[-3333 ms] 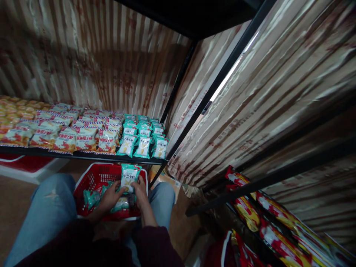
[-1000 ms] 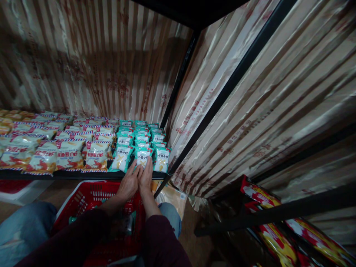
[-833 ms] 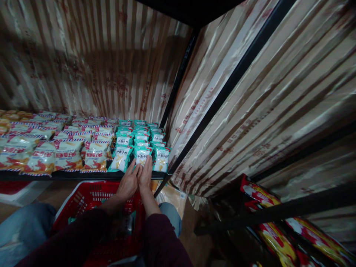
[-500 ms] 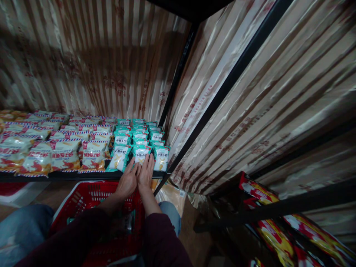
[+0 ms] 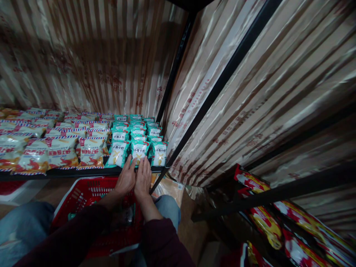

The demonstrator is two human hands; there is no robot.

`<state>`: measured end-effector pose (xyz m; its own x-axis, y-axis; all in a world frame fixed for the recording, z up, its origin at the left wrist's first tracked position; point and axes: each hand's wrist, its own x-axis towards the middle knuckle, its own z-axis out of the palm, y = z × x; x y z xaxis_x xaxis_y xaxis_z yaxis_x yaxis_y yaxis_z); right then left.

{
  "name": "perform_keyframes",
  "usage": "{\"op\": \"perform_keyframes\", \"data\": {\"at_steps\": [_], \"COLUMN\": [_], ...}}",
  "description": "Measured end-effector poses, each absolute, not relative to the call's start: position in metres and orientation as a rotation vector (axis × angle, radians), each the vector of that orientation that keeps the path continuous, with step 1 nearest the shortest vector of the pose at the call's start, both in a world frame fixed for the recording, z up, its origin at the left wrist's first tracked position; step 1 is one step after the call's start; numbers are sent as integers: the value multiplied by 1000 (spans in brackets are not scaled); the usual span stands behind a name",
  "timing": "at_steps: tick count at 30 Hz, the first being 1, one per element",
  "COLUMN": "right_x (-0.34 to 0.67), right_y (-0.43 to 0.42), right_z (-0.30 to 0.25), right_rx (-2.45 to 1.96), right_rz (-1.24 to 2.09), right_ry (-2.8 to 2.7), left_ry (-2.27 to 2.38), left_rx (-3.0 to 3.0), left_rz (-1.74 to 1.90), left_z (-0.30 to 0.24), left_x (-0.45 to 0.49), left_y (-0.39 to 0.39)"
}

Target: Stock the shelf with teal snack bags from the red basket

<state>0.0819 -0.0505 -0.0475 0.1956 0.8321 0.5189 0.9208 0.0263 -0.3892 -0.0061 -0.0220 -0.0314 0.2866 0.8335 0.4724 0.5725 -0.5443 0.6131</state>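
Note:
Teal snack packets lie in rows at the right end of a black shelf [image 5: 83, 172]. My left hand [image 5: 126, 178] and my right hand [image 5: 143, 178] rest side by side at the shelf's front edge. Their fingers lie flat and stretched out against the front middle teal packet [image 5: 138, 147]. Neither hand grips anything. Below my hands stands a red basket [image 5: 80, 194] between my knees, with a few teal packets inside, mostly hidden by my arms.
Red-and-white snack bags [image 5: 59, 154] fill the shelf to the left of the teal ones. A black upright post [image 5: 211, 100] slants beside the shelf's right end. Red and yellow bags [image 5: 264, 218] lie on a lower rack at the right. Striped plastic sheeting covers the walls.
About three seconds ago both hands held a teal packet over the basket. That packet now lies on the shelf's front row, and both hands have flattened against it and drawn back a little.

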Motion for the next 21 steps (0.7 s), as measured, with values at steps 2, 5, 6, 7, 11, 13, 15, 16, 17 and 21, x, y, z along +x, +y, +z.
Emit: {"op": "perform_keyframes", "data": {"at_steps": [2, 5, 6, 7, 11, 13, 15, 16, 17, 21], "right_x": [82, 84, 86, 87, 91, 92, 91, 90, 89, 86], "right_y": [-49, -43, -40, -38, -34, -36, -39, -41, -42, -44], "right_z": [-52, -58, -60, -62, -65, -64, -62, -60, -59, -56], "right_rx": [-1793, -1745, -1733, -1724, -1711, -1718, -1732, -1739, -1745, -1758], "right_rz": [-127, -101, -106, -118, -168, -168, -167, -171, -177, -194], "right_ry": [-1659, -1661, -1652, -1637, -1588, -1583, -1584, -1584, -1587, -1608], "left_ry": [1281, 1286, 1281, 1273, 1236, 1231, 1231, 1231, 1231, 1218], "left_rx": [2234, 2236, 2241, 2247, 2245, 2224, 2210, 2207, 2205, 2179], "left_rz": [1118, 1088, 1070, 1049, 1028, 1062, 1082, 1084, 1087, 1122], "left_z": [-32, -30, -29, -29, -29, -29, -29, -28, -28, -28], "left_x": [-7, -8, -8, -8, -4, -3, -3, -3, -3, -5], "left_y": [-22, -23, -23, -23, -22, -22, -23, -25, -26, -30]}}
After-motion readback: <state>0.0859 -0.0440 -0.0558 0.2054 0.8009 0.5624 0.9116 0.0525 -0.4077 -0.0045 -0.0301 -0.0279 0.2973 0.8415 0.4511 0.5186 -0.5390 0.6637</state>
